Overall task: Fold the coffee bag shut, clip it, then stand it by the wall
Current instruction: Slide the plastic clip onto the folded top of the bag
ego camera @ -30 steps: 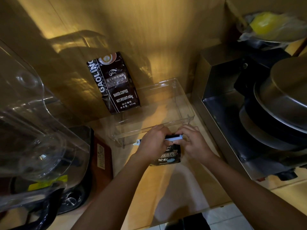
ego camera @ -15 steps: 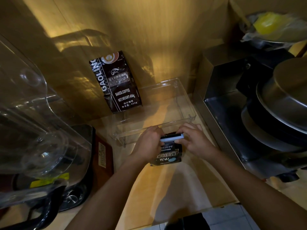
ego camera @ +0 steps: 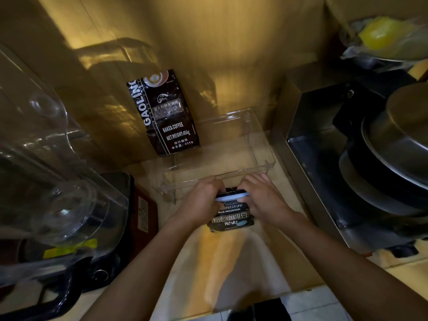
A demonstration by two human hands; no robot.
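Observation:
A small black coffee bag (ego camera: 232, 217) with white lettering stands on the wooden counter, its top folded down. A pale blue clip (ego camera: 231, 196) runs across the folded top. My left hand (ego camera: 200, 201) grips the bag's top left corner and the clip's left end. My right hand (ego camera: 262, 199) holds the right end of the clip and the bag's top. The fold itself is mostly hidden by my fingers.
A larger black GAOLING coffee bag (ego camera: 165, 114) leans on the wooden wall. A clear plastic tray (ego camera: 259, 144) sits just behind my hands. A blender with a clear jug (ego camera: 53, 181) fills the left. A metal rack with pots (ego camera: 379, 158) stands on the right.
The clip's long left end no longer sticks out past my left hand; it now sits across the bag top. Both hands have stayed in place on the bag.

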